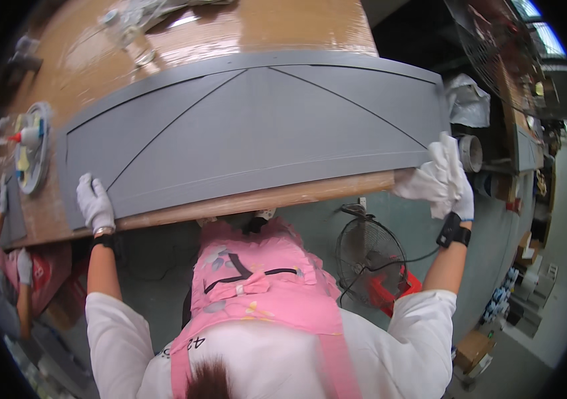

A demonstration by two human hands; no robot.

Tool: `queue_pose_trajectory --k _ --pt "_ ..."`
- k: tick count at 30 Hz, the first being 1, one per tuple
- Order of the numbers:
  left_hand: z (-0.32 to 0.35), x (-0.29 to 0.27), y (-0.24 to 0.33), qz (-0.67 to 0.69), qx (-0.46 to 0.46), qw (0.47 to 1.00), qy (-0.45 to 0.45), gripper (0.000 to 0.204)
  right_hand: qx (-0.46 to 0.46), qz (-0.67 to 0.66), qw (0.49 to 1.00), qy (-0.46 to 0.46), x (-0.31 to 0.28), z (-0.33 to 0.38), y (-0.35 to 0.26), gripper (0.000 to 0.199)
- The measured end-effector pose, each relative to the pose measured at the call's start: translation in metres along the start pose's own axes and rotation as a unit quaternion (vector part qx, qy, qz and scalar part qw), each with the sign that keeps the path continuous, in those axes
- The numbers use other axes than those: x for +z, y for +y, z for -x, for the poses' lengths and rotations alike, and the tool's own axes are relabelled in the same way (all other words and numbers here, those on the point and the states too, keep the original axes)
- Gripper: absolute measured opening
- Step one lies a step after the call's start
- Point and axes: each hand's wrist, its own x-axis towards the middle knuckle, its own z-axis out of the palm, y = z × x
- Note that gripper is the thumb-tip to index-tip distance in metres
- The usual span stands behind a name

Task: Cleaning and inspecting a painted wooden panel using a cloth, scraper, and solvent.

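A long grey panel (263,126) with thin diagonal grooves lies flat in front of me. My left hand (95,205), in a white glove, rests on its near left corner with the fingers stretched out over the surface. At the opposite end, my right hand (463,199) is also gloved and grips a bunched white cloth (426,181). The cloth touches the panel's near right corner and hangs past its edge. Folds of cloth hide most of the right fingers.
The wooden worktable (297,30) bears a clear bottle (138,50) and an oval tray (28,174) with a red-tipped bottle (25,137). A standing fan (370,249) is below right, near a red stool-like object (400,292). A co-worker's gloved hand (24,267) shows at left.
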Motion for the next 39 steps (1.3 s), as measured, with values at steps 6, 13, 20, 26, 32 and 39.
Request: queue_pose_trajectory --k 6,13,20,26,32,39 --pt "0.0 -0.009 -0.004 -0.031 0.038 0.998 0.035 0.031 -0.152 0.08 0.985 0.004 0.086 -0.035 0.028 0.045" --pt "0.0 -0.01 -0.001 0.018 0.005 1.0 -0.02 0.039 -0.245 0.794 0.452 0.325 0.273 -0.069 0.187 0.075" --pt "-0.006 -0.039 -0.041 0.252 0.018 0.962 -0.103 0.042 -0.452 0.721 0.515 -0.097 0.552 0.034 0.362 0.063" --pt "-0.047 -0.056 -0.161 0.076 0.088 0.993 0.004 0.047 -0.472 0.718 0.49 -0.144 0.578 0.041 0.353 0.046" --pt "-0.026 -0.025 -0.196 0.033 0.094 0.995 -0.025 0.05 -0.357 0.805 0.403 0.25 0.458 0.004 0.304 0.068" --pt "-0.03 -0.027 -0.193 0.064 0.095 0.993 -0.027 0.05 -0.286 0.671 0.584 -0.356 0.687 0.073 0.38 0.045"
